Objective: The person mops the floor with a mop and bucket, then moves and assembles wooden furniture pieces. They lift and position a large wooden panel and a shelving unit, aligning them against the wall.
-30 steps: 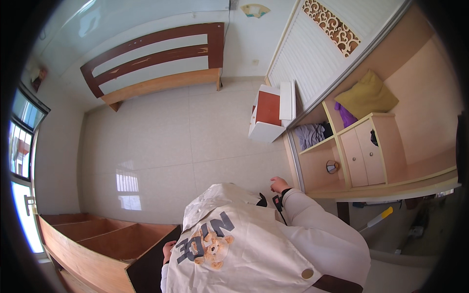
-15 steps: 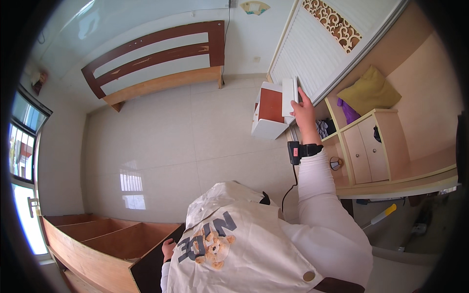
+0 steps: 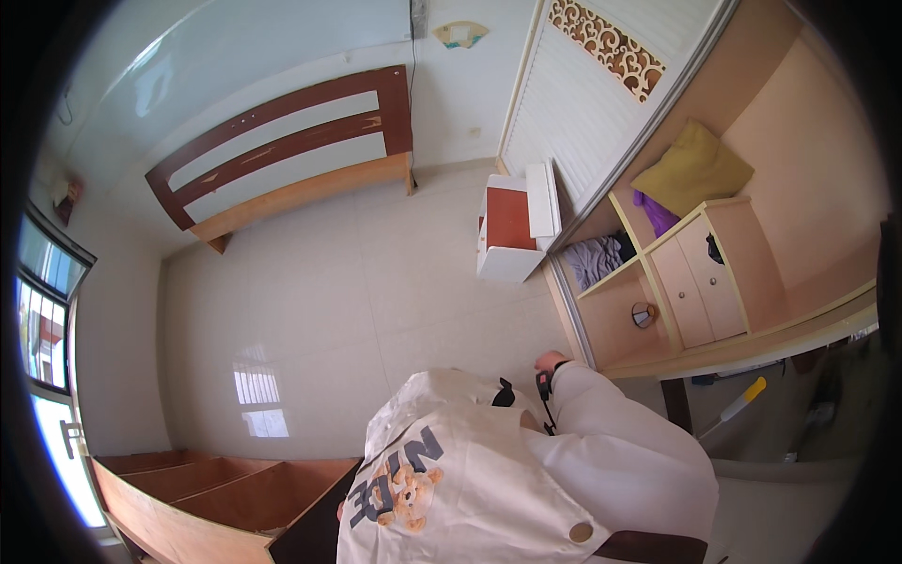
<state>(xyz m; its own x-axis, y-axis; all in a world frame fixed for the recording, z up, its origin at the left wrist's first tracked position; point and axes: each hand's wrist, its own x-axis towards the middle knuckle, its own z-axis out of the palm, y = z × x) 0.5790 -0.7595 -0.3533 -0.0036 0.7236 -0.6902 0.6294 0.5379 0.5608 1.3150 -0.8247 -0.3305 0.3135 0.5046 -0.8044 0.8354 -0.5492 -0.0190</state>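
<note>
My right hand (image 3: 551, 360) is drawn back close to my body, beside the light apron (image 3: 470, 442) with a bear print. A black strap with a small device (image 3: 545, 383) circles that wrist. The hand looks small and foreshortened, and nothing shows in it; how its fingers are bent cannot be made out. Only a sliver of my left hand (image 3: 340, 510) shows at the apron's left edge, by the dark end of a wooden drawer frame (image 3: 188, 508). Ahead on the right stands a small white cabinet with a red-brown top (image 3: 508, 221). A white board (image 3: 541, 199) leans on its right side.
A brown and white headboard (image 3: 282, 146) leans on the far wall. On the right, an open wardrobe (image 3: 799, 188) holds an olive cushion (image 3: 693, 169), purple cloth (image 3: 655, 214), grey clothing (image 3: 592, 261) and a small lamp (image 3: 644, 314). A window (image 3: 42, 329) is at the left.
My right hand has come away from the white board and back to my body. My left hand has slipped mostly behind the apron. The view has shifted slightly.
</note>
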